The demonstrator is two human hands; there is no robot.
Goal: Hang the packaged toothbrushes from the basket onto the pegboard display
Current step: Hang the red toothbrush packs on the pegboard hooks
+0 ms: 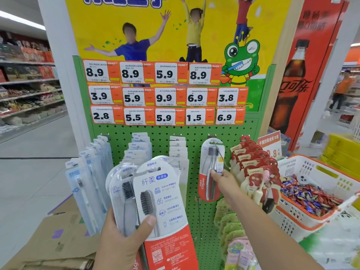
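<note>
Green pegboard: perforated green metal display panel (194, 133), rows of orange-and-white price tags (165, 94) fixed across its upper part, metal hooks below.
Left hand: left hand (120, 242) is seen low in front of the panel, thumb and fingers curled round a fanned stack of clear-and-white blister-packed black-bristle toothbrushes with red bottoms (152, 201); stack is held upright, front card tilted slightly right.
Right hand: right hand (224, 180) is raised to the panel, fingertips pinching the lower part of a single red-based Colgate toothbrush pack (211, 168).
Colgate pack: top is seen at the fourth hook (222, 154) from the left; whether it is fully seated on the hook cannot be told.
Neighbouring hooks: light-blue carded toothbrush packs (91, 172) at far left, red-and-white carded packs (253, 164) just right of the right hand.
Basket: white plastic basket with orange rim (303, 166) is placed at right, filled with wrapped sweets (307, 195).
Lower left: brown cardboard (58, 240) is lying flat.
</note>
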